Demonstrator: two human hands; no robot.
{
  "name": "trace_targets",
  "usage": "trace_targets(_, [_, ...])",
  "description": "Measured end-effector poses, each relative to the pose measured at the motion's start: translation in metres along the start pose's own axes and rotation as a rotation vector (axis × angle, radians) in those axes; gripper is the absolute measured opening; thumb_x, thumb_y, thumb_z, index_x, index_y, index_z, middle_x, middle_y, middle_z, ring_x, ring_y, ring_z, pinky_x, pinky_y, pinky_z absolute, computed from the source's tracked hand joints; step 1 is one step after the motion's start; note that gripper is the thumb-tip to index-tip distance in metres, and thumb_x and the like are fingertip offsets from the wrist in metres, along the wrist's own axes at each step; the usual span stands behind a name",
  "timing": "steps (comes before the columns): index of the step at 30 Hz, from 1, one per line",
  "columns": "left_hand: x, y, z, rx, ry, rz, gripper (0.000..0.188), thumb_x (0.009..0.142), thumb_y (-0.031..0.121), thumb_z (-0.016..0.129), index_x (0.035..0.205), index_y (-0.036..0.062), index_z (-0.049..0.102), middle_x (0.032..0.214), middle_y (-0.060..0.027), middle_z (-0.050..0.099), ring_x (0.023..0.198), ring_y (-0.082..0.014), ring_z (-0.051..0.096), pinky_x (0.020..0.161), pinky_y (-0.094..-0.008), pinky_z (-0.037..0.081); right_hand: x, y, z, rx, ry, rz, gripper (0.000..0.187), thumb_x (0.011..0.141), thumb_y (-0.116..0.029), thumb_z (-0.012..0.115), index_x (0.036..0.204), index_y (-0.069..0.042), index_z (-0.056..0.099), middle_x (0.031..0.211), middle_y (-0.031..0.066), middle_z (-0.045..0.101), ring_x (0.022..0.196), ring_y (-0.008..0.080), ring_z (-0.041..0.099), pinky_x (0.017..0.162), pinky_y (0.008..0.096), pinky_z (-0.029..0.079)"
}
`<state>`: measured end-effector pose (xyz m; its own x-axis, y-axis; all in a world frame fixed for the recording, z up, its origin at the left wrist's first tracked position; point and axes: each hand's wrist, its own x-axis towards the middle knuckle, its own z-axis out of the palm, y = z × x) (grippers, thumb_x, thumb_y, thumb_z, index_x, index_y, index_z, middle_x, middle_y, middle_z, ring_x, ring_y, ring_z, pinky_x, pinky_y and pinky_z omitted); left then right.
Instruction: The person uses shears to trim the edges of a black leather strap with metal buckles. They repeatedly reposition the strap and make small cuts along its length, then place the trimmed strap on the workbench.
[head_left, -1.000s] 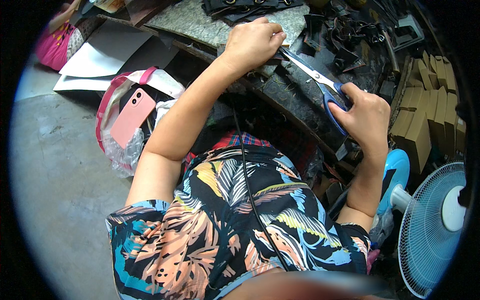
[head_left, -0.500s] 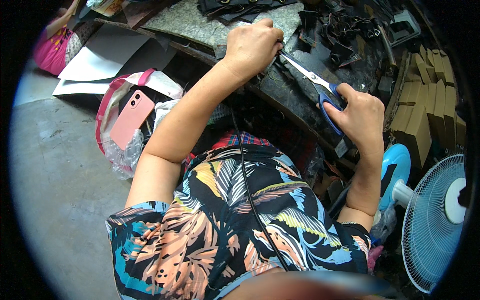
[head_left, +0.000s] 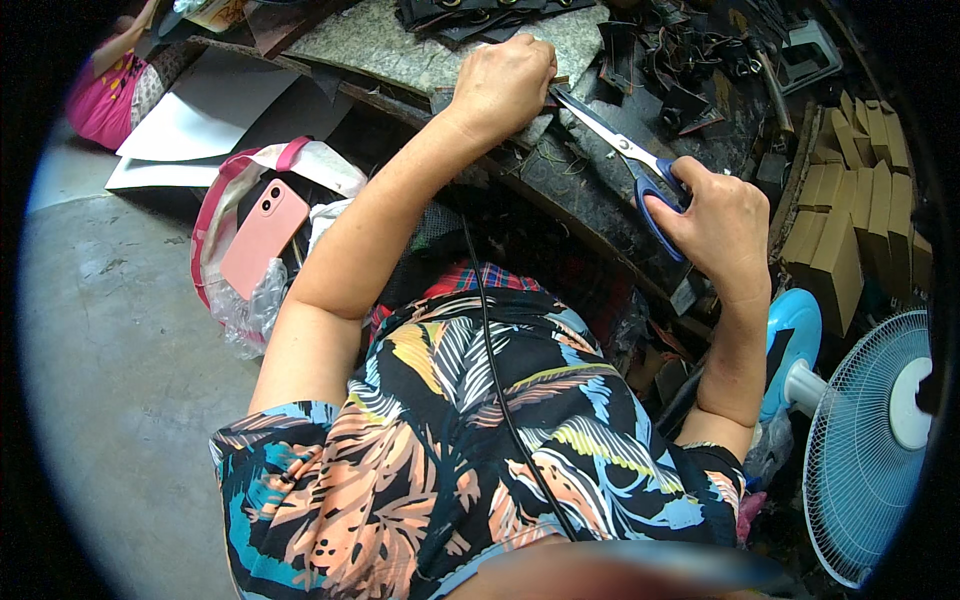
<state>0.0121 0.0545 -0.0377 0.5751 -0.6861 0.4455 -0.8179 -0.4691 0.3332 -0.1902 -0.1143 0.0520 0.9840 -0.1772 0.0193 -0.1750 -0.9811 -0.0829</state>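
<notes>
My right hand (head_left: 722, 222) grips a pair of scissors (head_left: 598, 126) with dark blue handles, its thumb and fingers in the loops. The metal blades point up and left over the workbench, nearly together, with their tips just beside my left fingers. My left hand (head_left: 505, 84) is closed, back of the hand up, above the bench. A small dark edge shows by its fingertips, but what it pinches is mostly hidden. Black strap-like pieces with metal eyelets (head_left: 480, 14) lie beyond it on the pale stone slab (head_left: 370, 38).
Dark scraps (head_left: 665, 60) are heaped on the bench's right, near a metal bar (head_left: 772, 88). Brown cardboard boxes (head_left: 835, 235) and a blue fan (head_left: 868, 440) stand at right. On the left are a bag holding a pink phone (head_left: 264, 240), white sheets (head_left: 200, 110) and another person (head_left: 105, 95).
My left hand has shifted slightly up and left. The scissor tips have drawn a little left and up with it, now showing clear of the fingers. My right hand has barely moved.
</notes>
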Motion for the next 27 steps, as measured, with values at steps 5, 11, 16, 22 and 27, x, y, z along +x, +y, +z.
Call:
trace_targets(5, [-0.002, -0.008, -0.004, -0.106, -0.012, 0.009, 0.015, 0.092, 0.02, 0.064, 0.098, 0.0059, 0.067, 0.092, -0.015, 0.065, 0.088, -0.0345, 0.066, 0.077, -0.0429, 0.053, 0.0, -0.003, -0.012, -0.004, -0.013, 0.017, 0.035, 0.075, -0.037, 0.079, 0.093, -0.008, 0.072, 0.073, 0.0158, 0.07, 0.07, 0.0314, 0.07, 0.068, 0.0411, 0.054])
trace_targets(11, [-0.012, -0.005, -0.021, -0.252, -0.114, 0.067, 0.026, 0.085, 0.022, 0.074, 0.106, 0.0079, 0.069, 0.1, -0.0123, 0.064, 0.091, -0.031, 0.066, 0.08, -0.0401, 0.053, 0.011, 0.008, -0.027, 0.034, -0.029, -0.068, 0.034, 0.074, -0.036, 0.078, 0.092, -0.006, 0.074, 0.074, 0.017, 0.07, 0.07, 0.0334, 0.07, 0.068, 0.0423, 0.052])
trace_targets(16, [-0.015, 0.005, -0.023, -0.198, -0.065, 0.071, 0.031, 0.078, 0.021, 0.076, 0.103, 0.006, 0.069, 0.099, -0.0131, 0.064, 0.091, -0.0314, 0.067, 0.081, -0.0412, 0.054, 0.019, 0.04, -0.018, 0.249, -0.166, 0.143, 0.033, 0.081, -0.036, 0.077, 0.09, -0.004, 0.074, 0.07, 0.0099, 0.07, 0.063, 0.0224, 0.068, 0.062, 0.0341, 0.051])
trace_targets(22, [-0.016, 0.014, -0.024, -0.344, -0.057, -0.029, 0.044, 0.074, 0.018, 0.084, 0.112, 0.0077, 0.064, 0.094, -0.0086, 0.061, 0.078, -0.0217, 0.06, 0.072, -0.0342, 0.052, 0.043, 0.025, 0.054, 1.265, 0.006, 0.199, 0.034, 0.087, -0.021, 0.08, 0.108, 0.0, 0.065, 0.082, 0.0014, 0.066, 0.072, 0.007, 0.061, 0.063, 0.0213, 0.047])
trace_targets(27, [-0.015, 0.012, -0.023, -0.42, -0.06, -0.029, 0.047, 0.072, 0.014, 0.086, 0.113, 0.0084, 0.065, 0.091, -0.0045, 0.06, 0.068, -0.0137, 0.053, 0.063, -0.0272, 0.048, 0.081, -0.012, 0.09, 1.496, 0.119, 0.084, 0.041, 0.083, -0.009, 0.082, 0.112, 0.005, 0.057, 0.095, 0.0082, 0.07, 0.086, 0.0109, 0.066, 0.076, 0.0225, 0.053])
